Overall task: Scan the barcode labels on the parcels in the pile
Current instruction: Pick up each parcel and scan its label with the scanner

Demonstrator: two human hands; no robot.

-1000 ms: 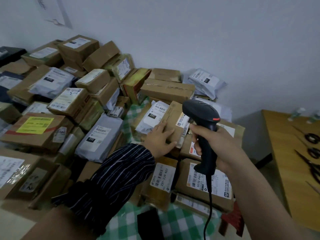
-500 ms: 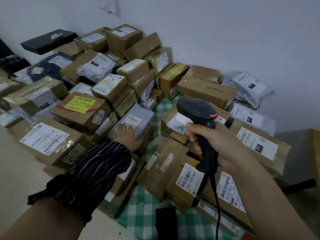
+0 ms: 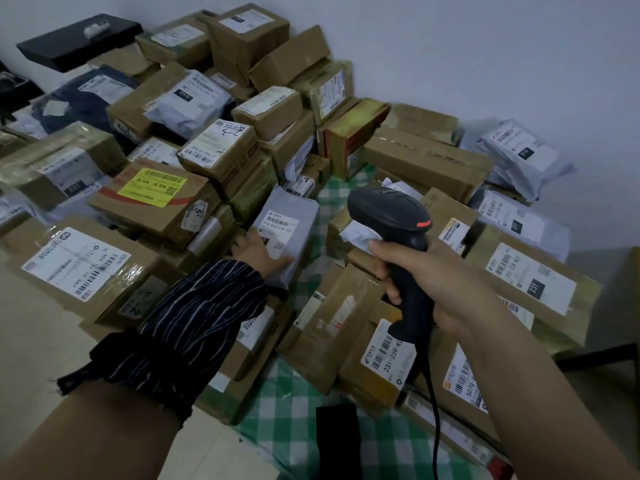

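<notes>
The grey mailer parcel point(image 3: 294, 216) lies in the middle of the pile of parcels point(image 3: 221, 150), its white barcode label point(image 3: 280, 224) facing up. Around it, brown cardboard boxes and more grey mailers are stacked against one another, most with labels showing; one box to the left carries a yellow label point(image 3: 152, 183). The pile rests on a green checked cloth point(image 3: 294, 410), which shows between the parcels and at the near edge. It sits against a plain pale wall point(image 3: 450, 46), with a flat black box point(image 3: 79, 39) at the far left. The left hand point(image 3: 258, 252), below a dark striped sleeve point(image 3: 194, 327), lies on the near end of the grey mailer with fingers fairly straight, covering the label's lower corner. The right hand point(image 3: 433, 278) is wrapped tightly round the handle of a black scanner point(image 3: 391, 213), whose head is raised above the parcels just right of the mailer. Its cable point(image 3: 433, 410) hangs down.
</notes>
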